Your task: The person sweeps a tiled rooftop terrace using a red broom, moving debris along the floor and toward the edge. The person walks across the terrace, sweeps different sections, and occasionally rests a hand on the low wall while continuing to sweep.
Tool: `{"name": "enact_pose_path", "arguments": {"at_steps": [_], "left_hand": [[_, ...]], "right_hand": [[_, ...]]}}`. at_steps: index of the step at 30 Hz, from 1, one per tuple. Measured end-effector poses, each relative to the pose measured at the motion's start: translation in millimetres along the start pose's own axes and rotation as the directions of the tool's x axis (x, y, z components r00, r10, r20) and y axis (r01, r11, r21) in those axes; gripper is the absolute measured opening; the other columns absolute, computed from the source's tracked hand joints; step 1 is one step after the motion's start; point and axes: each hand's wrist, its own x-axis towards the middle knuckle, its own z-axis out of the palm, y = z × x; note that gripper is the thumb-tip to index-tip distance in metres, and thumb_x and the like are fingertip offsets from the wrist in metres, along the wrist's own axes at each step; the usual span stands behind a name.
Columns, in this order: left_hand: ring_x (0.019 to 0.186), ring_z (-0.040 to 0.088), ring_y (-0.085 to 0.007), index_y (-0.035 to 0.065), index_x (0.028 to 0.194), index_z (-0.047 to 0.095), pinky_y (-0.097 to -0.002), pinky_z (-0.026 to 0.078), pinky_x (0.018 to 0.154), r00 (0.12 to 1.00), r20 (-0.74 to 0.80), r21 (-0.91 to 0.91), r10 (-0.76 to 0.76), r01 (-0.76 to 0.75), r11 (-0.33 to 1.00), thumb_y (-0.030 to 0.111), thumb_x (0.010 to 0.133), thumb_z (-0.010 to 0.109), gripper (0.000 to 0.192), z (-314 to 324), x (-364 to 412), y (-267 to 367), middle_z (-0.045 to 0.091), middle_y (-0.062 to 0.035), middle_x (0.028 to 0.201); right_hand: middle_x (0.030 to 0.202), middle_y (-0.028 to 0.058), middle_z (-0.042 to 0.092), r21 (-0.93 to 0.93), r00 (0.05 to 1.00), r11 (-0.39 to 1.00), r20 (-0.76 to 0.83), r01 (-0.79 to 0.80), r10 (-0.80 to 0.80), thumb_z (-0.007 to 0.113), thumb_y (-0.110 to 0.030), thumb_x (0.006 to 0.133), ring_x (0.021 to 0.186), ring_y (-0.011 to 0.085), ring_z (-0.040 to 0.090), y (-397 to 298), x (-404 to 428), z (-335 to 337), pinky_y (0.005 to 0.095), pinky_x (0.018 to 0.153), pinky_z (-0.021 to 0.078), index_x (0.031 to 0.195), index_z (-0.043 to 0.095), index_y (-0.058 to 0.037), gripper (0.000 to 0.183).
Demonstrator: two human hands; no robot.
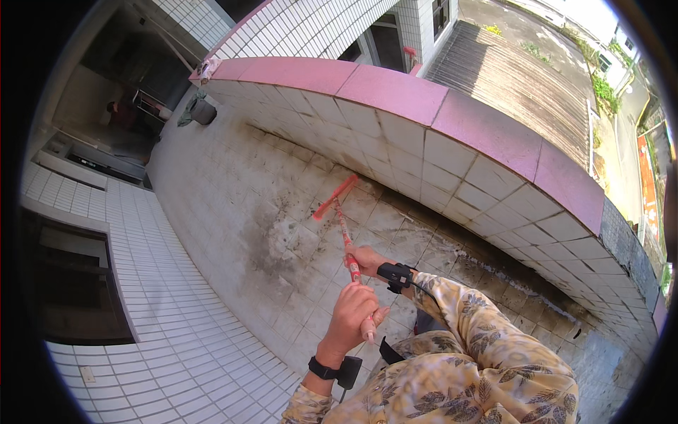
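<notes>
A long-handled floor brush or squeegee with a narrow red head (335, 197) stretches out ahead of me. Its handle (344, 225) is red with a printed pattern. My left hand (354, 312) grips it close to the pale end of the handle. Farther along, my right hand (364, 259) is wrapped around the same handle. The head lies on the stained tile floor (296, 312), its far end near the foot of the low wall. Dark grime and pale smears mark the tiles around it. Black devices are strapped to both wrists.
A white-tiled parapet (450, 153) with a pink coping (392, 90) runs along the right. On the left stands a tiled wall (175, 297) with a dark window (79, 281). A grey bucket (203, 112) with a green cloth or bag sits farther off, before a dim doorway.
</notes>
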Motion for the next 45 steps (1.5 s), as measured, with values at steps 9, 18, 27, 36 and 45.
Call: {"name": "enact_pose_path", "arguments": {"at_steps": [9, 18, 27, 36, 45], "left_hand": [[0.07, 0.048, -0.0282, 0.0062, 0.072, 0.047, -0.0488, 0.043, 0.097, 0.985, 0.161, -0.423, -0.067, 0.13, 0.897, 0.004, 0.077, 0.076, 0.029, 32, 38, -74, 0.046, -0.0062, 0.072], [0.071, 0.044, -0.0284, 0.0049, 0.07, 0.046, -0.0404, 0.042, 0.086, 0.886, 0.297, -0.673, 0.356, -0.07, 0.736, 0.013, 0.083, 0.075, 0.033, 52, 18, -1, 0.041, -0.0075, 0.07], [0.073, 0.052, -0.031, 0.005, 0.072, 0.05, -0.0471, 0.046, 0.091, 0.881, 0.264, -0.605, 0.392, -0.166, 0.779, 0.011, 0.079, 0.078, 0.029, 17, -31, 50, 0.049, -0.008, 0.073], [0.08, 0.059, -0.0354, 0.0046, 0.073, 0.054, -0.049, 0.05, 0.092, 0.844, 0.398, -0.429, 0.36, -0.175, 0.886, 0.018, 0.081, 0.079, 0.029, 54, -36, 66, 0.059, -0.0113, 0.077], [0.069, 0.048, -0.03, 0.0062, 0.069, 0.047, -0.0436, 0.047, 0.087, 0.817, 0.304, -0.644, 0.49, -0.203, 0.737, 0.015, 0.079, 0.08, 0.035, 188, -6, 116, 0.042, -0.0082, 0.067]], "right_hand": [[0.084, 0.0089, 0.058, 0.035, 0.987, 0.998, -0.154, 0.051, -0.045, 0.047, -0.03, 0.105, 0.065, 0.0184, 0.059, -14, 14, -69, 0.035, 0.053, 0.049, 0.101, 0.05, 0.0047, 0.035], [0.085, 0.0117, 0.057, 0.266, 0.917, 0.933, -0.376, 0.242, -0.131, 0.046, -0.022, 0.105, 0.066, 0.0206, 0.058, 50, -146, -128, 0.0339, 0.058, 0.0513, 0.101, 0.048, 0.0058, 0.028], [0.084, 0.0075, 0.057, 0.532, 0.939, 0.775, -0.167, 0.342, -0.3, 0.05, -0.015, 0.102, 0.073, 0.018, 0.058, 97, -196, -100, 0.0318, 0.068, 0.052, 0.098, 0.049, -0.0022, 0.014], [0.075, 0.0064, 0.056, 0.419, 0.97, 0.875, -0.117, 0.245, -0.215, 0.048, -0.016, 0.098, 0.059, 0.0151, 0.053, 100, -132, -86, 0.0316, 0.049, 0.0437, 0.093, 0.047, -0.0036, 0.013], [0.071, 0.0041, 0.053, 0.592, 0.949, 0.749, -0.27, 0.297, -0.163, 0.049, -0.019, 0.1, 0.055, 0.0118, 0.049, 108, -217, -242, 0.0258, 0.043, 0.0418, 0.1, 0.043, -0.0058, 0.015]]}}
